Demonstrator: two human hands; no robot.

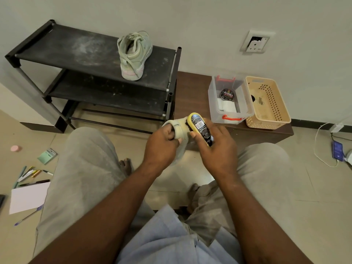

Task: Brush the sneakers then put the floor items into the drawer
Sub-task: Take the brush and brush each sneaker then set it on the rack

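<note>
While my left hand (162, 145) grips the sneaker (180, 130), my right hand (217, 149) clasps the brush (200, 126) against the sneaker's right side.

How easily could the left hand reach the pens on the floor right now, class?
Probably not yet: the left hand grips the sneaker, so it is occupied. The pens lie uncovered on the floor beyond the left leg, so that path looks free once the sneaker is down.

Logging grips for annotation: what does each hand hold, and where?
The left hand grips the sneaker near its top end; the right hand pinches the yellow brush by its sides.
</note>
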